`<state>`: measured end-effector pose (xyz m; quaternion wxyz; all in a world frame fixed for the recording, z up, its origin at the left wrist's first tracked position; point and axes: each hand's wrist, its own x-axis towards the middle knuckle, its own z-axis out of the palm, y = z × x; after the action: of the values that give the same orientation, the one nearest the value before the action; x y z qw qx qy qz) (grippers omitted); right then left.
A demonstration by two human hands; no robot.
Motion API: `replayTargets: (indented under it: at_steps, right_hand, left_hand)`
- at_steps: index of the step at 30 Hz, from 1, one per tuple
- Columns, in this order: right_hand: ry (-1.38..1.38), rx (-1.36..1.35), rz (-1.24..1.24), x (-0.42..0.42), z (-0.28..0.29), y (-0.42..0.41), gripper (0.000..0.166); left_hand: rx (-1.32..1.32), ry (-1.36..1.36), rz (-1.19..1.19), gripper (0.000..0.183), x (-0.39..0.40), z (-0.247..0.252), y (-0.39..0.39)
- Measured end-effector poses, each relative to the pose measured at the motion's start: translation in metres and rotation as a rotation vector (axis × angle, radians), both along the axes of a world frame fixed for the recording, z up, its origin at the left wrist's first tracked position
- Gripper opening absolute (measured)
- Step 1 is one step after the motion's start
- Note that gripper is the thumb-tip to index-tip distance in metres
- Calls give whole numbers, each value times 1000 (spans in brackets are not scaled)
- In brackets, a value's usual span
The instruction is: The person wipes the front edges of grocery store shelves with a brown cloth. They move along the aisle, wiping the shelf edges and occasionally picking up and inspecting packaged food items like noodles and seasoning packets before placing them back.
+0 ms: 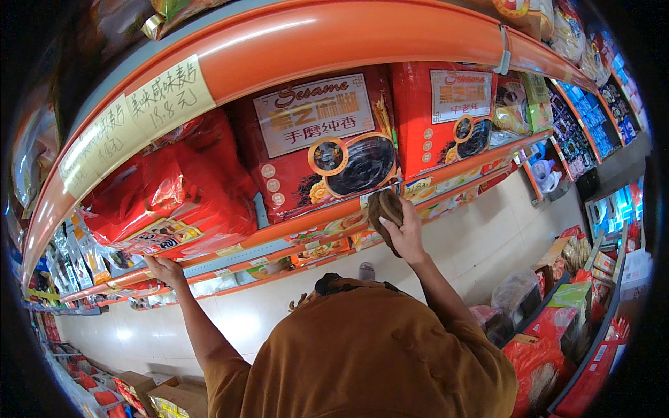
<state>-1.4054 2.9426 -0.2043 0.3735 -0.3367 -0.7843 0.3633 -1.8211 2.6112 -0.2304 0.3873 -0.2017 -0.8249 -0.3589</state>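
Note:
In my right hand is a folded brown cloth, pressed near the front lip of the orange shelf. Fingers curl around its right side. My left hand reaches to the lower edge of a shiny red plastic package on the left of this shelf. Its fingertips are partly hidden there, so whether they grip the package I cannot tell. Right of the package stands a large dark red food bag showing a bowl of black paste. A similar bright red bag is beside it.
An upper orange shelf edge with handwritten tags curves above the goods. Below, lower shelves hold more packets. Pale floor tiles run behind me. Cartons stand at lower left, and bagged goods at right.

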Motion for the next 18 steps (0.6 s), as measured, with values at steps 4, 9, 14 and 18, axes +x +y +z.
replayTargets:
  at_steps: [4, 9, 14, 18]
  right_hand:
    - [109, -59, -58, 3, -6, 7, 44]
    - [373, -205, -93, 2, 9, 12, 43]
    - [353, -230, -88, 10, 7, 22, 43]
    - [422, -225, -101, 13, 16, 26, 41]
  left_hand:
    - [24, 70, -68, 36, 8, 12, 11]
    - [-59, 70, 36, 36, -2, -1, 1]
    - [-165, -29, -36, 25, 0, 10, -9]
    - [-48, 32, -123, 4, 54, 51, 9]
